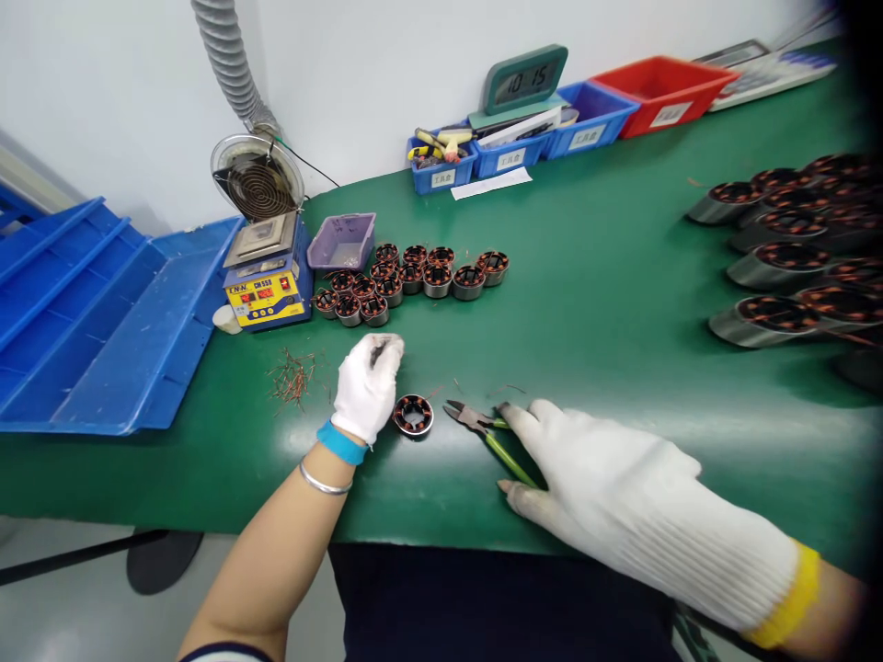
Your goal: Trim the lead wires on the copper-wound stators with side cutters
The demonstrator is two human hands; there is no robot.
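Observation:
My left hand [368, 386], in a white glove with a blue cuff, is curled closed with its fingertips together; what they hold, if anything, is hidden. Just right of its wrist, a small ring-shaped motor stator [413, 416] with copper windings sits on the green table. A pair of side cutters [475, 420] with green handles points left towards it, jaws slightly parted. Around those handles is my right hand [586, 469], gloved in white with a yellow cuff. Its thumb and forefinger are spread, the forefinger over the upper handle and the thumb apart from the lower one.
Copper wire scraps [293, 377] lie left. Behind are grouped stators [412, 278], a purple tray [343, 241] and a yellow-blue CM 558 unit [268, 285]. More stators [765, 320] fill the right. Blue bins [441, 176], a red bin [662, 92] and a clock [525, 80] line the wall.

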